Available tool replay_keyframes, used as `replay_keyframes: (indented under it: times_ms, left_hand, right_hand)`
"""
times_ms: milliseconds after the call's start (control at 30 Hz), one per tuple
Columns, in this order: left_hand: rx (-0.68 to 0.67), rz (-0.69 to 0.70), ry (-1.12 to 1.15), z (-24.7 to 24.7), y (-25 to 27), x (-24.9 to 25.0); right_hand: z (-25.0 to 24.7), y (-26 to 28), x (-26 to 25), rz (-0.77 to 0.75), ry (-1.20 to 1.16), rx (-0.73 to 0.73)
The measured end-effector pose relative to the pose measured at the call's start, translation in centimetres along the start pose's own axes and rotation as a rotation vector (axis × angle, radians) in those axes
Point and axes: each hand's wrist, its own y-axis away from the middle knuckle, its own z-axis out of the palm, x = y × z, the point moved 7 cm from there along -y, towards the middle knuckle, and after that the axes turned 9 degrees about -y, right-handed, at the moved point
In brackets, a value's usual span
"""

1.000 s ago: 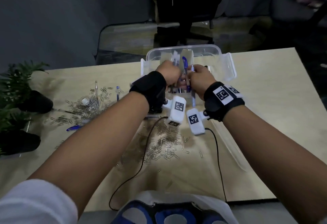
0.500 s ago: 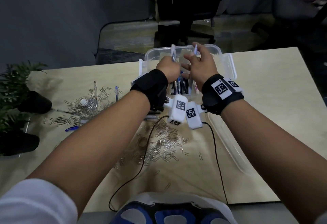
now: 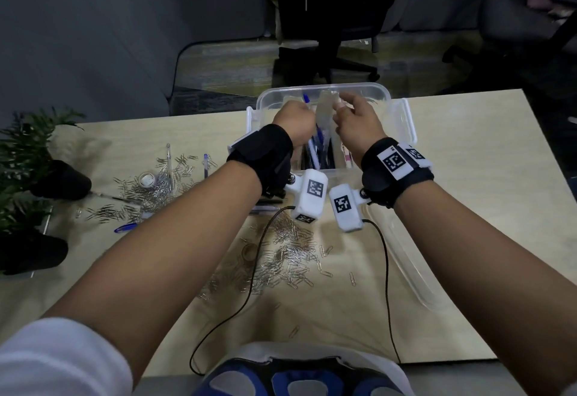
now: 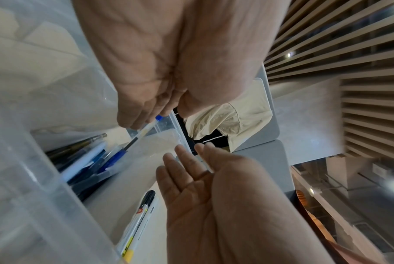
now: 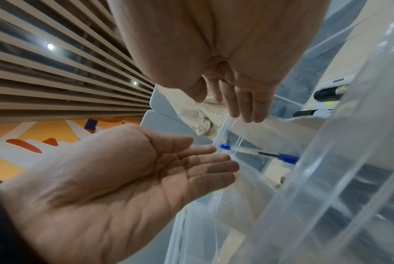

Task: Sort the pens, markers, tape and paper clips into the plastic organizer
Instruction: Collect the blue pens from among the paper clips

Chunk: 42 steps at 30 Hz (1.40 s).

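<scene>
The clear plastic organizer [image 3: 396,105] stands at the table's far edge, with several pens [image 3: 315,155] in its middle compartment and markers [image 4: 138,223] in the one to the right. Both hands hover over it. My left hand [image 3: 295,119] has its fingers straight, their tips beside a blue-capped pen [image 4: 143,130] that leans on a divider. In the right wrist view that pen [image 5: 250,151] lies just past the open left palm [image 5: 202,160]. My right hand [image 3: 352,114] is open and holds nothing; its fingers [image 5: 243,107] point into the box.
Paper clips [image 3: 290,258] are heaped on the table below my wrists, and a second heap [image 3: 150,183] lies left with a tape roll [image 3: 146,179] and loose pens [image 3: 168,161]. The clear lid [image 3: 409,270] lies at the right. Potted plants [image 3: 28,158] stand at the left edge.
A second ago both hands gripped pens inside the organizer, then lifted them upright. Now both hands have opened and the pens are in the box.
</scene>
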Motion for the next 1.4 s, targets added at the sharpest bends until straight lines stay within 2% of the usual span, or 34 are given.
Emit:
replay_keyframes:
  times_ms: [233,333,400,533,700,767,900,1033,1167,1400]
  left_hand:
    - [0.03,0.115,0.001,-2.3,1.8,0.0]
    - [0.009,0.17,0.021,-3.8,3.8,-0.6]
    - [0.044,0.211,-0.028,-5.5,5.3,-1.4]
    - [0.166,0.238,-0.105,-10.3,7.3,-5.2]
    - [0.225,0.121,-0.105,-16.4,8.4,-13.2]
    - [0.252,0.052,-0.134,-18.7,8.6,-17.1]
    - [0.271,-0.017,-0.416,-21.8,9.5,-23.3]
    - [0.198,0.014,-0.735,-23.3,9.5,-28.2]
    - [0.117,0.042,-0.918,-24.4,8.8,-31.0]
    - [0.077,0.083,-1.028,-24.5,7.9,-33.4]
  right_hand:
    - [-0.4,2.4,-0.6,-0.075,-0.052,-0.07]
    - [1.4,4.4,-0.7,-0.061,-0.131,-0.181]
    - [3.2,5.9,-0.9,-0.063,-0.131,-0.279]
    - [7.5,8.8,-0.6,-0.07,-0.096,-0.454]
    - [12.8,11.3,1.7,-0.03,0.021,-0.576]
    - [14.6,11.8,3.0,-0.03,0.114,-0.575]
    - [17.4,11.5,5.7,-0.204,0.576,-0.517]
    - [19.1,10.3,9.5,-0.278,0.97,-0.498]
    - [19.3,9.4,11.3,-0.279,1.107,-0.444]
    - [20.2,9.0,11.9,-0.227,1.159,-0.368]
